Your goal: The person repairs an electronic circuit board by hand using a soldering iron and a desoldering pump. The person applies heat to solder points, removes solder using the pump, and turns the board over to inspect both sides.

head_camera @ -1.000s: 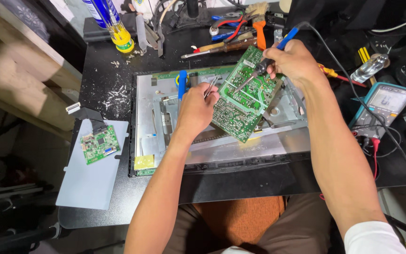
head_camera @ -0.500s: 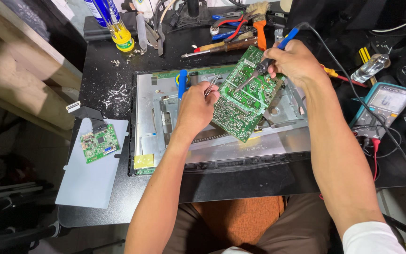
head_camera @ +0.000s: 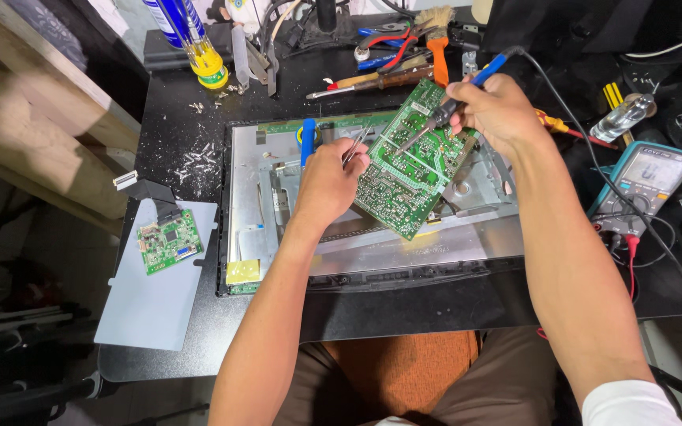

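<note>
Green circuit board point(head_camera: 408, 177) between left-hand grip point(head_camera: 327, 183) on tweezers point(head_camera: 355, 147) and right-hand grip point(head_camera: 499, 110) on soldering iron point(head_camera: 444, 110)

Electronics repair workshop, multimeter point(head_camera: 642, 183), probably pliers point(head_camera: 392, 43)

**Bright centre, murky edges**

I get strong, even light from above on the metal panel point(head_camera: 372, 244) under my hands, which throws a pale sheen just below the left hand point(head_camera: 329, 177). The green circuit board point(head_camera: 412, 170) between the hands reads sharp, its traces crisp. Soft shadows fall beneath both forearms onto the black bench point(head_camera: 175, 150). Far left of the left hand I see only dim, muddy detail. Right of the right hand point(head_camera: 495, 106), the meter's screen point(head_camera: 657, 170) glares whitish. Lines bow slightly toward the corners.
</note>
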